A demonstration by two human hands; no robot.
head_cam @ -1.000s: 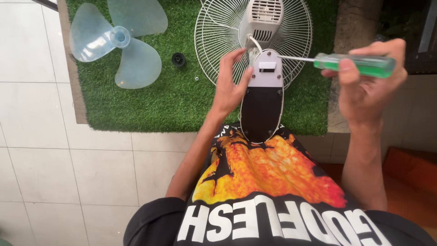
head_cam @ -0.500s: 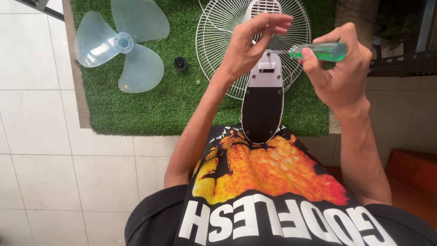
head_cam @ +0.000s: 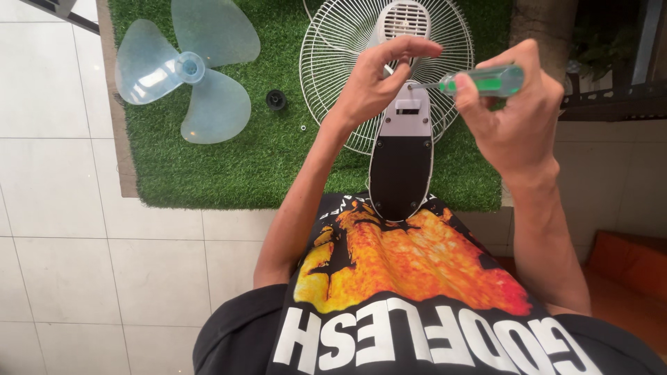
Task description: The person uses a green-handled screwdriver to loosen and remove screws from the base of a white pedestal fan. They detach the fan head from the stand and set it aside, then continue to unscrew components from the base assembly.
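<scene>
While the head view looks straight down, the right hand (head_cam: 517, 118) is clenched around the green handle of a screwdriver (head_cam: 479, 82), which lies nearly level across the picture: its long axis runs side to side, the handle toward the right and the thin metal shaft pointing left. The tip meets the fingertips of the left hand (head_cam: 375, 87), which pinch at it; whether anything small sits between those fingers cannot be told. Both hands hover above the fan body (head_cam: 401, 156), a long piece with a dark oval underside and a pale grey upper part, its long axis running away from the person, with the near end resting against the black printed shirt (head_cam: 417, 292). Beyond it, the white wire fan guard (head_cam: 333, 62) lies flat on a green artificial grass mat (head_cam: 229, 167), and the pale motor housing (head_cam: 406, 21) shows at the guard's centre. Left of the guard, well apart from the hands, lie a translucent blue three-bladed fan blade (head_cam: 187, 73) and a small black cap (head_cam: 276, 100). White floor tiles (head_cam: 62, 243) surround the mat.
</scene>
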